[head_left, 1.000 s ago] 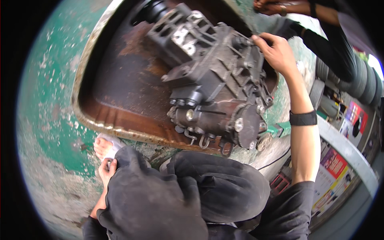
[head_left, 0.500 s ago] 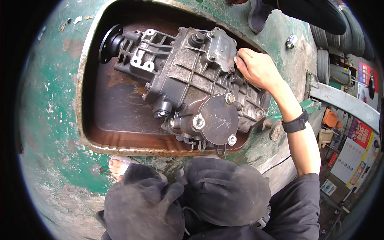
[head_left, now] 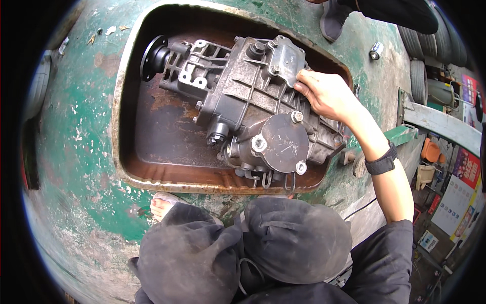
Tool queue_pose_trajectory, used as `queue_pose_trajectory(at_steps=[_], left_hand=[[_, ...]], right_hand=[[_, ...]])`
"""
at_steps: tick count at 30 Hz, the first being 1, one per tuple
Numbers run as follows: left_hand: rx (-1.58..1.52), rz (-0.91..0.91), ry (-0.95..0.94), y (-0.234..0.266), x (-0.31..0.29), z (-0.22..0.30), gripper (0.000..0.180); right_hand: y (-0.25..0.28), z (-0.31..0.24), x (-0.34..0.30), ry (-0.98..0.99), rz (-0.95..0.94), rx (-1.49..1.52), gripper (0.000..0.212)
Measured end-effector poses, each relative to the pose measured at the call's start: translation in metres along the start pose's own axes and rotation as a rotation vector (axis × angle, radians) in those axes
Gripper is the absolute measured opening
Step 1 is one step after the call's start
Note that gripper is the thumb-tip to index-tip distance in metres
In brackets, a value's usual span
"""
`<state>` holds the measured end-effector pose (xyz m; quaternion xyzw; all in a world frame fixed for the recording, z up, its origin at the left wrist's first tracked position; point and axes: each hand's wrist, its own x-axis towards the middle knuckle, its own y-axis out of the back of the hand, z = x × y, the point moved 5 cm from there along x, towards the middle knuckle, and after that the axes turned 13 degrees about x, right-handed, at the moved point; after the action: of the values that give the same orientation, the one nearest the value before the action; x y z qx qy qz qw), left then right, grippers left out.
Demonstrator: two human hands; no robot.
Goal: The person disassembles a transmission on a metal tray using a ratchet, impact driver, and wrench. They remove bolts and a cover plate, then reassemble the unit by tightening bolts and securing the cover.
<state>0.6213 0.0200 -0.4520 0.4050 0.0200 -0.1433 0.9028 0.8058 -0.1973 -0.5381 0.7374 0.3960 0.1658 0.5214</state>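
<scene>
A grey cast-metal gearbox (head_left: 238,86) lies in a rusty, deep tray (head_left: 120,101) on the floor. Bolted to its upper side is a small light-metal cover plate (head_left: 289,57). My right hand (head_left: 329,96) reaches in from the right, thumb and fingers pinched at the plate's lower right corner, over a corner bolt that they hide. A round dark cover (head_left: 287,144) with bolts at its rim faces up below that hand. A black flange (head_left: 154,58) sits at the gearbox's left end. My left hand is out of view.
Another person's shoe (head_left: 334,20) rests beyond the tray at the upper right. A small canister (head_left: 376,50) and several tyres (head_left: 419,81) stand farther right, near a metal beam (head_left: 443,121). My knees (head_left: 298,238) are close to the tray's near rim.
My right hand has slid down along the cover plate's edge to its lower right corner, covering the bolt seen there before. The whole view has shifted slightly.
</scene>
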Motion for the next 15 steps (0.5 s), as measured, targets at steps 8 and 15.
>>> queue_pose_trajectory(at_steps=[8, 15], left_hand=[[0.029, 0.007, -0.062, 0.016, 0.001, 0.019, 0.013], [-0.124, -0.112, 0.293, -0.097, -0.110, -0.094, 0.012]], right_hand=[[-0.005, -0.002, -0.007, -0.366, 0.062, -0.130, 0.029], [0.043, 0.011, -0.076, -0.424, 0.387, 0.132, 0.022]])
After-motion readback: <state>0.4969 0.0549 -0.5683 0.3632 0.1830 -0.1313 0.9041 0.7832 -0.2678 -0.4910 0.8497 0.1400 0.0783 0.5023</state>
